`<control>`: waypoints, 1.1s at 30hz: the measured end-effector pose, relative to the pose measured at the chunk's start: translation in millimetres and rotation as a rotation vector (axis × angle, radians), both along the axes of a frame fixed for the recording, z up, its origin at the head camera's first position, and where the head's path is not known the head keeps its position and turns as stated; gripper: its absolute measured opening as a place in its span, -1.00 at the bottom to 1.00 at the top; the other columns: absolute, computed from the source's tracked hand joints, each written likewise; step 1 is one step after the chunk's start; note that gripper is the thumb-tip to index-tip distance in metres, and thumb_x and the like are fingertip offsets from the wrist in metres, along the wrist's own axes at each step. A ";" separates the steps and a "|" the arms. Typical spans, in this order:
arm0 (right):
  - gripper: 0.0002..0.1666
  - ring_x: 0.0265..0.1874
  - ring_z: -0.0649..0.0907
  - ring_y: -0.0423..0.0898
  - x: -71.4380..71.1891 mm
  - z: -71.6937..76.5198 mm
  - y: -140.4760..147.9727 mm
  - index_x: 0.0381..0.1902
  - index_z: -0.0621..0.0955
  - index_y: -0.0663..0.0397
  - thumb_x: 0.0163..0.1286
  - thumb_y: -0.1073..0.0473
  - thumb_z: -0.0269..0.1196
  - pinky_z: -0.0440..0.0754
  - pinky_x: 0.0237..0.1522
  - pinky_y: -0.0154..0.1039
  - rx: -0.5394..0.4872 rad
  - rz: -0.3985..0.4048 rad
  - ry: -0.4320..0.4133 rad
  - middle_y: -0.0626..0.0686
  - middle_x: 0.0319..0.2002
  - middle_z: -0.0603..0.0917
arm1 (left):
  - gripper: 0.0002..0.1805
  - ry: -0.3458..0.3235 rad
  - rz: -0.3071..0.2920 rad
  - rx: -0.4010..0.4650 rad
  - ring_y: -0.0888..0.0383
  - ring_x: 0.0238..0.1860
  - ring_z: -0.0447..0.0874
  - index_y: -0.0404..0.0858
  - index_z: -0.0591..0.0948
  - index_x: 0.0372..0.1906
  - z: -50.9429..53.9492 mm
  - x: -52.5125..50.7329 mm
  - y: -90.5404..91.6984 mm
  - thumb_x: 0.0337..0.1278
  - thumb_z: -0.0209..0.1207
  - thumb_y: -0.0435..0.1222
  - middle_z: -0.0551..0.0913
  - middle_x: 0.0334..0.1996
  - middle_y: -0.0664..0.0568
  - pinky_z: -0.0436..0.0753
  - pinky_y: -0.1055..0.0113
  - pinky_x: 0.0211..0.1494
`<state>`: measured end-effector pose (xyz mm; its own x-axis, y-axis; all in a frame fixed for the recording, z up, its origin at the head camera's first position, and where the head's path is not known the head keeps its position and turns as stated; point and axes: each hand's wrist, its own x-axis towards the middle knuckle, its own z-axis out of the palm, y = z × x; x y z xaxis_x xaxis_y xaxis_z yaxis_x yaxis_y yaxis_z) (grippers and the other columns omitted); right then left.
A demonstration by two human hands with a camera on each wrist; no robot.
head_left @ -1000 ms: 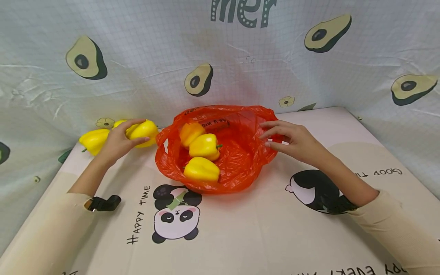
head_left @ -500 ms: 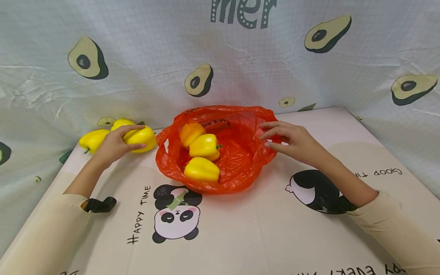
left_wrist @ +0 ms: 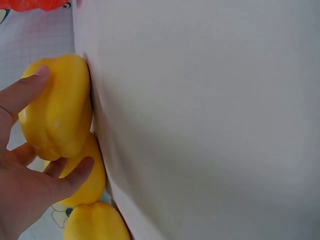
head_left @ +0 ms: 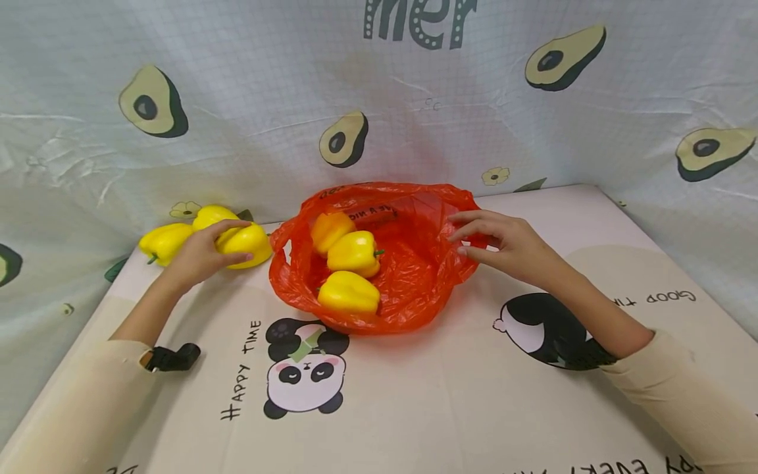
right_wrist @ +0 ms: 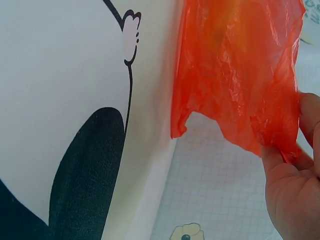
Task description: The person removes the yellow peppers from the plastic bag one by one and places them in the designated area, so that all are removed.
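Note:
My left hand [head_left: 198,255] curls round a yellow bell pepper [head_left: 253,243] left of the red plastic bag [head_left: 414,319]. In the left wrist view the thumb lies on one side of this pepper [left_wrist: 60,107], with fingers of the hand [left_wrist: 27,192] at its lower end. The bag lies wide open, with three yellow peppers [head_left: 351,292] inside. At its right rim is my right hand [head_left: 515,245]. The right wrist view shows this hand [right_wrist: 292,195] pinching the thin edge of the bag [right_wrist: 230,75] between thumb and fingers.
Two more yellow peppers, one at the far left [head_left: 166,242] and one behind the held pepper [head_left: 212,215], are beside my left hand. A light curtain with avocado prints [head_left: 414,131] hangs along the table's back edge. Panda pictures mark the tablecloth [head_left: 403,408].
My left hand and the pepper in it have moved slightly down and toward me, showing more of the pepper behind. The right hand and the bag have stayed almost still.

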<state>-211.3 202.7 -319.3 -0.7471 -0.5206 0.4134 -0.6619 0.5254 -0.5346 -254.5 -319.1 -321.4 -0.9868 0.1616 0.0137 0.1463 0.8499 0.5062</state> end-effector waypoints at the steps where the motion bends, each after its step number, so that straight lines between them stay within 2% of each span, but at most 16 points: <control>1: -0.69 0.31 0.51 0.04 -0.2 0.0 -0.1 0.03 0.75 -0.07 0.35 0.26 0.40 0.59 -0.17 -0.47 -0.001 0.001 0.003 0.00 0.27 0.61 | -0.21 -0.003 0.000 -0.008 -0.40 0.36 0.22 -0.17 0.36 0.49 0.5 0.3 0.1 0.21 0.39 -0.08 0.34 0.41 -0.35 0.16 -0.48 0.36; 12: -0.70 0.26 0.54 0.04 -1.1 -0.9 -3.8 0.04 0.75 -0.05 0.35 0.26 0.39 0.59 -0.19 -0.47 -0.008 0.007 -0.012 0.02 0.27 0.61 | -0.22 -0.011 -0.011 0.006 -0.37 0.39 0.19 -0.16 0.39 0.46 0.2 -1.2 -2.4 0.17 0.43 -0.16 0.34 0.42 -0.32 0.15 -0.46 0.39; 20: -0.69 0.29 0.53 0.06 -2.1 -1.4 -5.3 0.02 0.76 -0.06 0.34 0.27 0.40 0.59 -0.11 -0.51 0.003 -0.004 -0.008 0.01 0.26 0.62 | -0.23 0.029 0.014 -0.007 -0.37 0.37 0.24 -0.20 0.41 0.43 -0.3 -2.0 5.8 0.17 0.43 -0.11 0.38 0.40 -0.33 0.19 -0.45 0.38; 23: -0.71 0.27 0.54 0.05 -2.6 0.0 -6.5 0.01 0.76 -0.07 0.34 0.26 0.41 0.58 -0.15 -0.49 -0.005 0.006 0.003 0.01 0.25 0.62 | -0.23 0.048 0.017 -0.018 -0.39 0.36 0.26 -0.25 0.40 0.42 -1.4 -1.7 10.3 0.17 0.43 -0.11 0.39 0.38 -0.35 0.19 -0.44 0.39; 28: -0.72 0.24 0.55 0.04 -3.6 0.6 -7.6 0.00 0.76 -0.08 0.34 0.26 0.40 0.55 -0.24 -0.43 -0.022 0.021 0.005 0.02 0.25 0.62 | -0.25 0.079 -0.005 -0.018 -0.36 0.35 0.29 -0.29 0.41 0.40 -0.4 -4.4 19.0 0.16 0.43 -0.17 0.41 0.36 -0.36 0.20 -0.40 0.41; 33: -0.71 0.27 0.54 0.04 -5.1 -0.6 -8.2 0.00 0.76 -0.09 0.34 0.25 0.41 0.56 -0.23 -0.41 -0.018 0.022 0.010 0.01 0.26 0.62 | -0.24 0.083 -0.021 -0.024 -0.37 0.35 0.29 -0.29 0.41 0.41 2.1 -8.4 22.1 0.16 0.44 -0.16 0.43 0.34 -0.37 0.19 -0.41 0.41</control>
<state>-216.4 194.4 -319.9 -0.7317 -0.5290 0.4299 -0.6782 0.5014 -0.5373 -262.9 -297.0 -319.4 -0.9787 0.1838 0.0915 0.2051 0.8579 0.4712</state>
